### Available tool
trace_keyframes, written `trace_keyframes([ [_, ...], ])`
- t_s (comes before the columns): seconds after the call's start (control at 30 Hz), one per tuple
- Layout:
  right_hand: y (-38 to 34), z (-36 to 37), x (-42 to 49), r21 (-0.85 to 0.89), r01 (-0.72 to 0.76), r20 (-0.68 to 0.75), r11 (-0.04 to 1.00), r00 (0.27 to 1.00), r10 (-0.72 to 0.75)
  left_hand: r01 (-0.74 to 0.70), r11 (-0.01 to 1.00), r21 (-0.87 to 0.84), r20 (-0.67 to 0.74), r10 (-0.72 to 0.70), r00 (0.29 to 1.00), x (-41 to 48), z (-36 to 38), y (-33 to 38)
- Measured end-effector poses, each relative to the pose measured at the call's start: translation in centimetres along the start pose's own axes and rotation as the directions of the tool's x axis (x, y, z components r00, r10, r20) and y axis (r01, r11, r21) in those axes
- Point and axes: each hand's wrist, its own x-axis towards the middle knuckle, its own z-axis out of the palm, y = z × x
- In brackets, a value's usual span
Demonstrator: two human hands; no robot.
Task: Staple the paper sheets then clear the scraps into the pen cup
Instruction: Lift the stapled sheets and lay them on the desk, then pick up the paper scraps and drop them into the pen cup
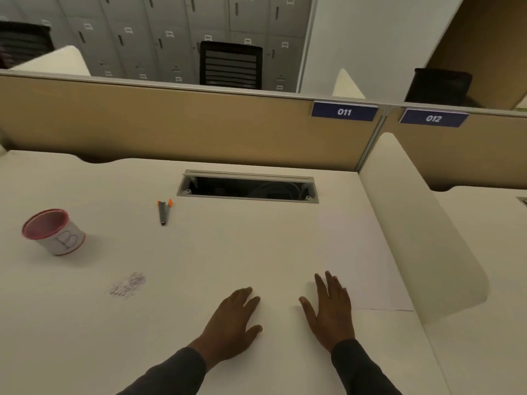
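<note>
1. Pen cup (54, 232), red-rimmed and marked "B", stands at the desk's (199, 252) left.
2. Scraps (128, 285) lie just right of the cup, nearer the person.
3. Paper sheets (356, 252) lie far right of the cup.
4. Left hand (231, 323) and right hand (330, 309) rest flat, fingers spread, holding nothing.
5. Far right of the cup, behind it, plates read "011" (344, 112) and "012" (433, 118).

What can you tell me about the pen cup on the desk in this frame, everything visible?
The pen cup is a short round container with white sides, a red rim and a thin red band at its base. A large outlined letter B marks the side facing the camera. Its inside looks pinkish red, and no contents are visible. It stands upright at the far left of the white desk, apart from the scrap pile and the pens. Neither hand touches it.
</note>
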Motion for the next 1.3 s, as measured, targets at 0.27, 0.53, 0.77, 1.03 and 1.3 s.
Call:
trace_keyframes([
  [0.27,-8.0,4.1,-3.1,-0.032,0.151,0.117,0.988,0.982,-0.146,0.122,0.992,-0.014,-0.158,-0.123,0.98,-7.8,0.1,-7.3],
  [0.53,-16.3,7.8,-4.1,-0.132,0.207,0.188,0.969,0.965,-0.181,0.414,0.905,-0.099,-0.377,-0.42,0.826,-15.9,-1.8,-17.7],
  [0.77,-23.9,10.3,-3.4,-0.114,0.236,0.193,0.965,0.958,-0.212,0.642,0.73,-0.235,-0.368,-0.678,0.636,-19.2,-2.7,-26.0],
  [1.03,-33.2,12.7,-0.3,-0.094,0.429,0.228,0.899,0.888,-0.4,0.664,0.713,-0.224,-0.409,-0.688,0.6,-18.0,-3.2,-29.1],
  [1.3,-36.9,14.3,3.6,0.051,0.531,0.224,0.846,0.819,-0.528,0.663,0.713,-0.229,-0.422,-0.687,0.592,-18.0,-2.7,-29.3],
])
